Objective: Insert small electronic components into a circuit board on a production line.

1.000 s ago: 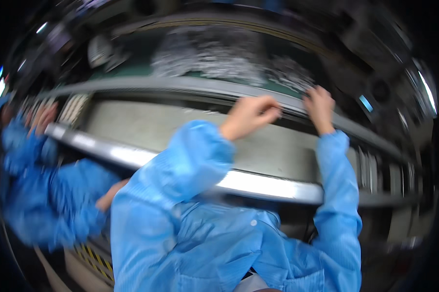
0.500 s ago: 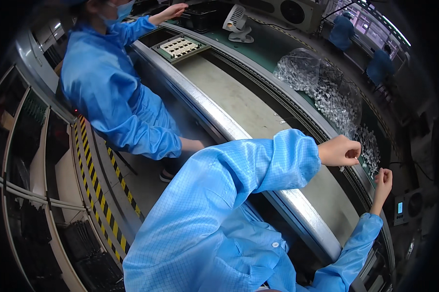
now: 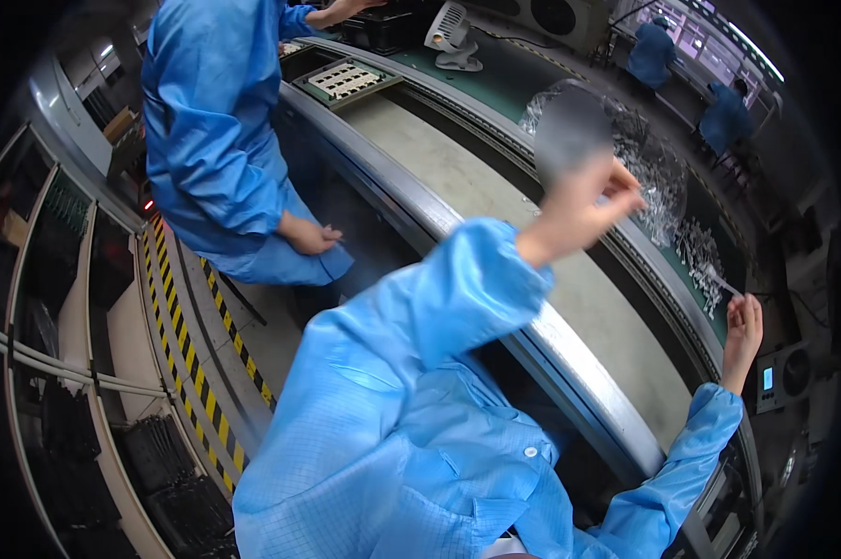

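My left hand point(image 3: 583, 210) is raised over the conveyor line, palm turned to the right. Its thumb and fingers curl toward each other; motion blurs them, and anything between them is too small to make out. Lower on the right, my right hand point(image 3: 743, 328) pinches a thin whitish plastic piece point(image 3: 721, 281) by its end, the piece pointing up and left. Just beyond it lies a loose heap of small white and clear parts point(image 3: 698, 252) on the green surface. A clear plastic bag point(image 3: 661, 191) of similar parts sits behind, partly covered by my left hand.
A metal-edged conveyor point(image 3: 439, 158) runs diagonally before me. On its far end rests a tray of pale blocks point(image 3: 350, 80). A co-worker in blue point(image 3: 215, 140) stands at the left. A small white fan point(image 3: 453, 37) and a device with a lit screen point(image 3: 768, 379) stand beyond the line.
My left hand has lifted away from the heap, moving up and left. My right hand has risen slightly, and a whitish piece now shows in it. The co-worker has shifted and stands more upright.
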Motion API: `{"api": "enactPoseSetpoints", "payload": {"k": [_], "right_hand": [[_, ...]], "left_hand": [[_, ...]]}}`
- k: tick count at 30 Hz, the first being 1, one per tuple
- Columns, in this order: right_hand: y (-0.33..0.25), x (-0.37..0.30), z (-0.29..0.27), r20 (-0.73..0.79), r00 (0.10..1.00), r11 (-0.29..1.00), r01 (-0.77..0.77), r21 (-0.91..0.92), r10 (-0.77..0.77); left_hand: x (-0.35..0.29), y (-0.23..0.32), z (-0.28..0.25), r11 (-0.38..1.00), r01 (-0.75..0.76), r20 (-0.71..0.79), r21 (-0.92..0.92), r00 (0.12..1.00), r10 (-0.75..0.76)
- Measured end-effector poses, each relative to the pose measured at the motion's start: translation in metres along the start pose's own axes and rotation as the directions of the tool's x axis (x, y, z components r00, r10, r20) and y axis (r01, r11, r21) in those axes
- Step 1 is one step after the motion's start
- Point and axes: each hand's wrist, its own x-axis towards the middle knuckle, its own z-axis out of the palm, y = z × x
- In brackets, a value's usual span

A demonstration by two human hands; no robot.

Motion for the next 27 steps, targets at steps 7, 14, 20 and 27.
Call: {"api": "enactPoseSetpoints", "payload": {"k": [7,14,20,27], "right_hand": [[-0.012,-0.010,0.035,0.015,0.995,0.991,0.097,-0.092,-0.096],[-0.016,-0.038,0.093,0.072,0.997,0.932,0.055,-0.358,-0.032],[-0.037,-0.058,0.107,-0.046,0.985,0.780,0.104,-0.617,-0.167],[-0.016,-0.070,0.029,-0.296,0.927,0.662,-0.072,-0.746,-0.232]], "left_hand": [[0.045,-0.017,-0.185,0.929,-0.002,-0.147,0.371,0.987,0.061],[0.069,-0.030,-0.290,0.709,0.143,-0.300,0.690,0.949,0.100],[0.101,-0.078,-0.454,0.614,0.163,-0.412,0.772,0.865,0.288],[0.102,-0.091,-0.577,0.108,0.576,-0.586,0.810,0.786,0.199]]}}
